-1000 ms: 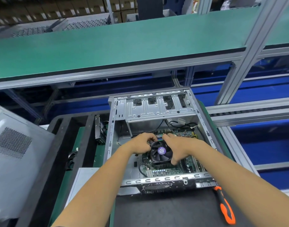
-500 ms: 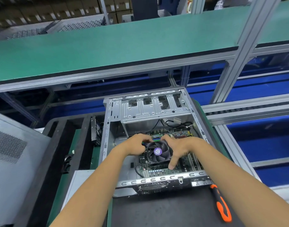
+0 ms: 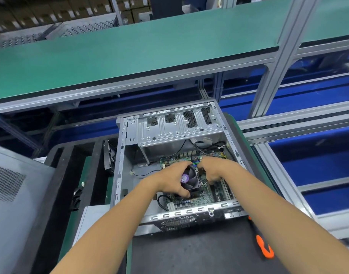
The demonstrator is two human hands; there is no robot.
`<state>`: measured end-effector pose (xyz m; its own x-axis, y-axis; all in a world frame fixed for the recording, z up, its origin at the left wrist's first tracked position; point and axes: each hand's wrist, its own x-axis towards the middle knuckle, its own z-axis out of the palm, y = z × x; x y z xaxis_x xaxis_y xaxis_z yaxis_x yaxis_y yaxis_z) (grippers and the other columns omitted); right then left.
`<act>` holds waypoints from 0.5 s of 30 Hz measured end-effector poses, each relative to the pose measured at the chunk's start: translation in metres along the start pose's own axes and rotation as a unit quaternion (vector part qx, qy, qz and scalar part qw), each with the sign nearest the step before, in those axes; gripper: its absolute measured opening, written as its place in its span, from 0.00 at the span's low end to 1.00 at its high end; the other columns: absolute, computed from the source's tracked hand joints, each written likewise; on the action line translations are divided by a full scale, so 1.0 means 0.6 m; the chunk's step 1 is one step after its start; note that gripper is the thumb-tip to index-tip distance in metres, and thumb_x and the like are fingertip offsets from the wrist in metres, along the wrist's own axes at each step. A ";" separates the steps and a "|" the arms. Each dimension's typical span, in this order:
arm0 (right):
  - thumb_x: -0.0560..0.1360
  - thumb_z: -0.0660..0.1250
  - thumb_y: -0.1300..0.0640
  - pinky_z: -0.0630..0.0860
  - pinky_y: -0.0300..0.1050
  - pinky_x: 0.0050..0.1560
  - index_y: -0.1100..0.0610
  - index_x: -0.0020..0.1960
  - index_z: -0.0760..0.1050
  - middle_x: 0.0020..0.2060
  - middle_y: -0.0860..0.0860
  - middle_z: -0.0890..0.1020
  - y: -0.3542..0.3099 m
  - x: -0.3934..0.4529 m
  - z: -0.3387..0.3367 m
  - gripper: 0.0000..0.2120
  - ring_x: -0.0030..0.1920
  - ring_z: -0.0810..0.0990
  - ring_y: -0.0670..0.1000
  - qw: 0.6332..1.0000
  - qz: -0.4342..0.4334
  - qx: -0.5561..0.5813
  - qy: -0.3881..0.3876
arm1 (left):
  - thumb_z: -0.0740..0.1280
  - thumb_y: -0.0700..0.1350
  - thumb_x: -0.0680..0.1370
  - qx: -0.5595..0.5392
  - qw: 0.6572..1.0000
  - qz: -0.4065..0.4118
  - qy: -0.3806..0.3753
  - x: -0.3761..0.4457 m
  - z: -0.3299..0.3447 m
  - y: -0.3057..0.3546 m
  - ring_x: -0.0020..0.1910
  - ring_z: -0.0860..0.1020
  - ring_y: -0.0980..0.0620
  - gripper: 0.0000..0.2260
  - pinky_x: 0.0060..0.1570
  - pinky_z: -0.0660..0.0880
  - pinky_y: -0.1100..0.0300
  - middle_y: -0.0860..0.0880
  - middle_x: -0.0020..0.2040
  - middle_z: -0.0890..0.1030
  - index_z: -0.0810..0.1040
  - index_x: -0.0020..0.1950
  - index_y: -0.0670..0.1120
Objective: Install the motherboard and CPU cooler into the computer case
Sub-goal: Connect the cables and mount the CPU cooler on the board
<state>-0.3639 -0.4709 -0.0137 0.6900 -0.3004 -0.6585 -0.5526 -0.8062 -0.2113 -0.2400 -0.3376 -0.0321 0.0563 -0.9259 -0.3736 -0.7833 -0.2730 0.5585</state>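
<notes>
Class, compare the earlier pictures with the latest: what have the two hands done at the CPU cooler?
The left hand has slid over the CPU cooler and grips its near edge. The right hand has come off it, fingers curled above the motherboard. The computer case and screwdriver stayed put.

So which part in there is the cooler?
Find the open grey case on the bench, with a green motherboard on its floor. The cooler is the black square fan on it, between both hands; only it has a round purple sticker at its hub.
</notes>
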 end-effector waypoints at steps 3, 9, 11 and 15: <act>0.70 0.73 0.67 0.75 0.46 0.49 0.59 0.74 0.63 0.64 0.58 0.74 0.003 0.002 0.001 0.36 0.57 0.77 0.59 1.000 -0.001 0.024 -0.016 | 0.78 0.52 0.63 0.001 1.000 0.009 0.006 0.001 0.000 -0.001 0.57 0.71 0.51 0.42 0.57 0.69 0.60 0.50 0.61 0.71 0.61 0.70 0.47; 0.70 0.72 0.65 0.77 0.47 0.41 0.61 0.56 0.72 0.46 0.55 0.78 -0.003 0.005 -0.001 0.17 0.43 0.77 0.55 1.000 0.006 0.030 0.005 | 0.78 0.51 0.62 -0.015 1.000 0.022 0.011 0.000 0.001 -0.002 0.55 0.72 0.52 0.40 0.55 0.70 0.60 0.52 0.58 0.71 0.63 0.68 0.49; 0.70 0.71 0.66 0.78 0.48 0.42 0.62 0.56 0.73 0.47 0.57 0.79 -0.003 0.007 -0.001 0.16 0.43 0.77 0.55 0.999 0.007 0.031 0.007 | 0.78 0.53 0.61 -0.010 1.000 0.021 0.010 -0.001 0.003 -0.002 0.55 0.72 0.53 0.39 0.56 0.71 0.58 0.53 0.57 0.71 0.63 0.67 0.51; 0.72 0.63 0.68 0.75 0.46 0.40 0.63 0.55 0.76 0.48 0.58 0.80 0.001 0.011 0.002 0.13 0.40 0.76 0.55 0.999 0.018 0.039 0.025 | 0.76 0.61 0.61 0.048 0.999 0.015 0.014 -0.001 0.009 -0.007 0.59 0.69 0.53 0.43 0.59 0.69 0.58 0.52 0.62 0.70 0.60 0.70 0.51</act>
<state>-0.3603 -0.4726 -0.0192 0.6903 -0.3562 -0.6298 -0.6114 -0.7526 -0.2445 -0.2405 -0.3342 -0.0382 0.0485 -0.9404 -0.3365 -0.8403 -0.2205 0.4953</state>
